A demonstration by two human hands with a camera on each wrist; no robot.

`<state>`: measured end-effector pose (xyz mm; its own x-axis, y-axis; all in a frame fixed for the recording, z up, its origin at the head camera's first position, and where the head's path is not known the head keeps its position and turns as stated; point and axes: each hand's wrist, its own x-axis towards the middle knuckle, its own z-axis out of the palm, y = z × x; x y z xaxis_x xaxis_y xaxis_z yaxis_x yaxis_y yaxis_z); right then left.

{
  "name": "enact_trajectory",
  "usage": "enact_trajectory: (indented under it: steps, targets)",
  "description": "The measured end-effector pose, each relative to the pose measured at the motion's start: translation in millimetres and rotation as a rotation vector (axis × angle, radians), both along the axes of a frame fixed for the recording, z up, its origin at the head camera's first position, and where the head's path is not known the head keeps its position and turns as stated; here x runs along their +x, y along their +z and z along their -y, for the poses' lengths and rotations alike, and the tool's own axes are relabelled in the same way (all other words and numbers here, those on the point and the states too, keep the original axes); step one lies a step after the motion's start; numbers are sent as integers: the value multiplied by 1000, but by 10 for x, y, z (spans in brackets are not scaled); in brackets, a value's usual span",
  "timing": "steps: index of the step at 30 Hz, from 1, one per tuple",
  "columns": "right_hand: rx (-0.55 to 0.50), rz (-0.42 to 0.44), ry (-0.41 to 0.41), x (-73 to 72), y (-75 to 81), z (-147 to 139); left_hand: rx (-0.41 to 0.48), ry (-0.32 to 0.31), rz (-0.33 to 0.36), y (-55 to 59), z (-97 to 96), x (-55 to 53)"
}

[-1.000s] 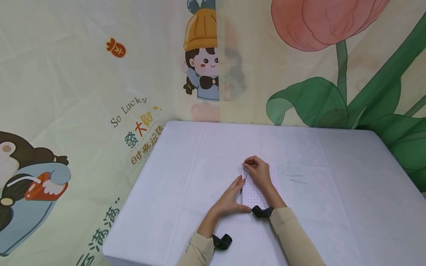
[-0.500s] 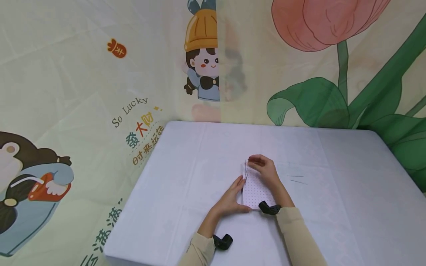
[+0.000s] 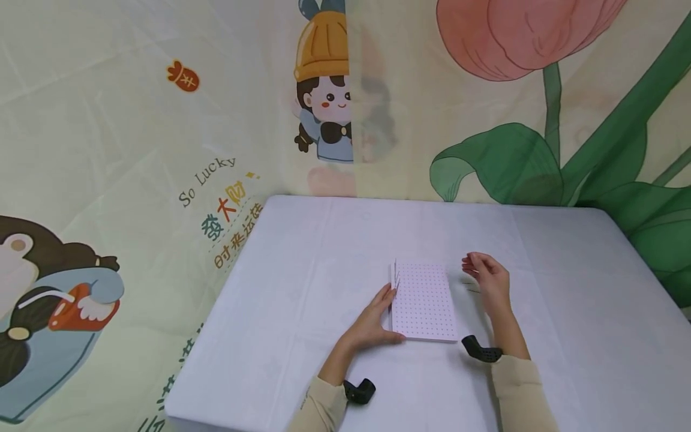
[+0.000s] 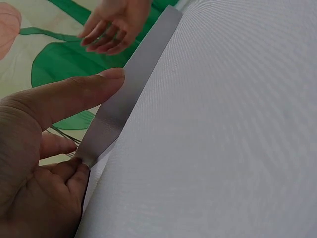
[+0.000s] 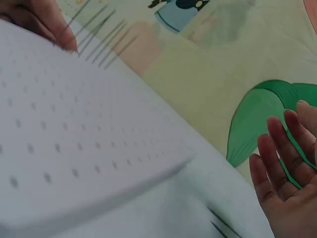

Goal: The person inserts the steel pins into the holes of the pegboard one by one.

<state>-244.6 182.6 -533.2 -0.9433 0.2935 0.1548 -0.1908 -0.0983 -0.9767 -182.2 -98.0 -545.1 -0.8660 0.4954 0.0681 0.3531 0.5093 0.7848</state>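
A white board with rows of small holes [image 3: 424, 306] lies on the table. At its near left corner my left hand [image 3: 371, 324] holds it, the thumb along the front edge and the fingers at the left side. Several thin dark rods [image 5: 106, 37] stand up from holes along the board's left edge, close to the left fingertips. To the right of the board, in the air, is my right hand [image 3: 490, 282], its fingers loosely bent and nothing visible in them. Below it two loose thin rods [image 3: 472, 290] lie on the table, partly covered by the hand.
A white cloth covers the table [image 3: 302, 270]. Behind and to the left hang printed fabric sheets [image 3: 237, 96] that reach the table's edges. Each wrist carries a black camera mount [image 3: 360, 391].
My right hand has moved from the rods at the board's far left corner to the right, over the loose rods, uncovering the board. My left hand keeps its place.
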Motion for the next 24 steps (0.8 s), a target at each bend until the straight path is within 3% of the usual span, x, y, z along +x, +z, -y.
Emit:
enact_trajectory:
  steps: [5,10,16,24]
  targets:
    - [345,166,-149,192,4,-238,1,11,26,4,-2,1]
    - [587,208,-164,265,-188,-406,4,9,29,13,-8,6]
    - [773,198,-70,331,-236,-471,18,8,44,16,-20,15]
    - [869,116,-14,355,-241,-495,7,11,31,-17,-31,-10]
